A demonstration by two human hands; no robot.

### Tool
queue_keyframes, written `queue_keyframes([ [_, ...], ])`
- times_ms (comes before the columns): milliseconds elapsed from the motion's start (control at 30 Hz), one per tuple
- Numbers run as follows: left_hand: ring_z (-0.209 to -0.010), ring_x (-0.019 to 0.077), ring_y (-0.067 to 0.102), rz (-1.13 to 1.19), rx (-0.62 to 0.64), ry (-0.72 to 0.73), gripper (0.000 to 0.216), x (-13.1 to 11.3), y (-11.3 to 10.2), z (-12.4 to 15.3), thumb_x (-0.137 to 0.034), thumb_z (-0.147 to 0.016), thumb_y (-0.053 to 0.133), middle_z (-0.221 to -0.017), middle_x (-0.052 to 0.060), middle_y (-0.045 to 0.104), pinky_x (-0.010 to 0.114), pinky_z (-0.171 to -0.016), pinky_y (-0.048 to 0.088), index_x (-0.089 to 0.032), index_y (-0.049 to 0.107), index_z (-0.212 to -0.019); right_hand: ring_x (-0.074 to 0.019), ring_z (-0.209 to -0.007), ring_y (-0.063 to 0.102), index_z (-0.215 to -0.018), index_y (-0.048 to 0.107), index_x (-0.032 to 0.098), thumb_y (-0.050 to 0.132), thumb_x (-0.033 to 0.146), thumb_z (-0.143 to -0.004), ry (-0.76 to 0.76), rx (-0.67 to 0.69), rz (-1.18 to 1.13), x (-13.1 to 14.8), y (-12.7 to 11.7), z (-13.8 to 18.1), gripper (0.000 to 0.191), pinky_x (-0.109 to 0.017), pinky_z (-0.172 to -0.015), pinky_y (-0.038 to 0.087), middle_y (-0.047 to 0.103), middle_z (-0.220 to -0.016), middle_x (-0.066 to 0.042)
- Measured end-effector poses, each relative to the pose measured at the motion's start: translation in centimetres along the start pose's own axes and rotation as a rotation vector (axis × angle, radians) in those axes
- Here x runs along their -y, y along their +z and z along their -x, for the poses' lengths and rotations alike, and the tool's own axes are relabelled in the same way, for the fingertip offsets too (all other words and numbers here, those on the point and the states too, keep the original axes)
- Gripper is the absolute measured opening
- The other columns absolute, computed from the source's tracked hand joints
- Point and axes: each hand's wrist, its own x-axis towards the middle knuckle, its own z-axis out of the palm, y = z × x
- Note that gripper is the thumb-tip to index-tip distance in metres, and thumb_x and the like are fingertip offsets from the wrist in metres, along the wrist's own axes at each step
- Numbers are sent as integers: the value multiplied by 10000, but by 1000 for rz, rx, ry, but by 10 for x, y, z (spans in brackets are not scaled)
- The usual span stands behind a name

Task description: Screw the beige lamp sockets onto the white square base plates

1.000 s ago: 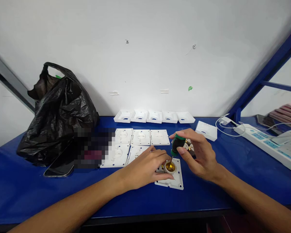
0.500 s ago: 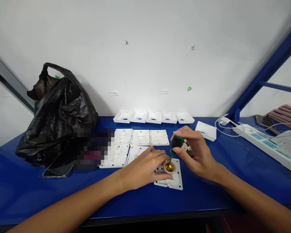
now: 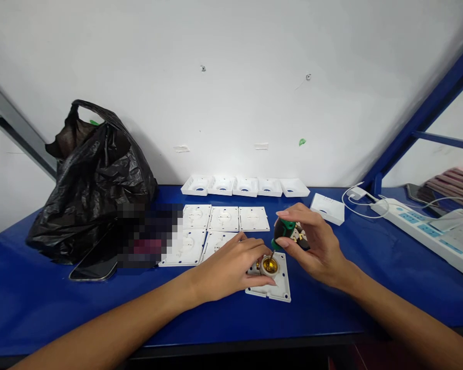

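A short screwdriver (image 3: 284, 231) with a green and black handle is pinched between the thumb and fingers of my right hand (image 3: 316, 246). Its thin shaft points down into a round, brass-lined lamp socket (image 3: 270, 265). That socket sits on a square white plate (image 3: 281, 288) lying on the blue table. My left hand (image 3: 243, 264) grips the socket from the left side, thumb in front and fingers behind. Part of the plate is hidden under this hand. Behind my right hand, some small dark and brass-coloured parts (image 3: 301, 239) show only partly.
Several white plates (image 3: 253, 219) lie in rows behind my left hand. Open white boxes (image 3: 246, 187) line the wall, with another white box (image 3: 327, 208) at right. A black plastic bag (image 3: 96, 185) and a phone (image 3: 94, 264) are at left; a power strip (image 3: 428, 228) is at right.
The screwdriver handle has turned slightly in my right hand, showing more green, and the fingers have shifted a little. My left hand, the socket and the plate stay in place.
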Motion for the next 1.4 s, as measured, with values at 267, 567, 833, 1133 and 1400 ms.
queue_keyframes([
  [267,-1035,270,709,-38,-29,13,381,1,1,1,-459,-950,820,-1133,44,753,479,-1077,466,-216,644,-1185,-212,-1005,657,-1564,449,297,573,133,-1049,8,60,31,5,-1,-2,555,-379,-805,571,671,-1099,-53],
  [567,-1020,271,716,-32,-17,20,388,0,0,1,-514,-1006,739,-1158,59,749,490,-1088,446,-223,636,-1241,-224,-971,671,-1556,454,302,597,138,-1031,-8,43,53,3,0,0,569,-387,-763,579,678,-1052,-49],
  [833,-993,262,722,-39,-2,22,403,0,0,1,-498,-995,759,-1159,60,744,498,-1102,441,-218,626,-1253,-232,-950,675,-1556,455,311,599,137,-1024,-18,44,58,3,-1,-1,578,-394,-743,579,680,-1033,-49],
  [1133,-1023,265,724,-54,-4,23,430,-1,0,1,-470,-996,767,-1178,64,737,486,-1131,410,-212,609,-1301,-233,-947,678,-1554,458,305,604,124,-1018,-28,40,57,5,-1,-2,584,-386,-734,571,676,-1011,-44],
  [1400,-1009,274,709,-55,-10,34,394,-2,-2,2,-491,-1007,745,-1146,62,743,467,-1063,460,-213,631,-1262,-231,-936,668,-1541,468,320,595,152,-1029,-20,32,39,2,0,0,554,-401,-734,576,681,-1024,-51],
])
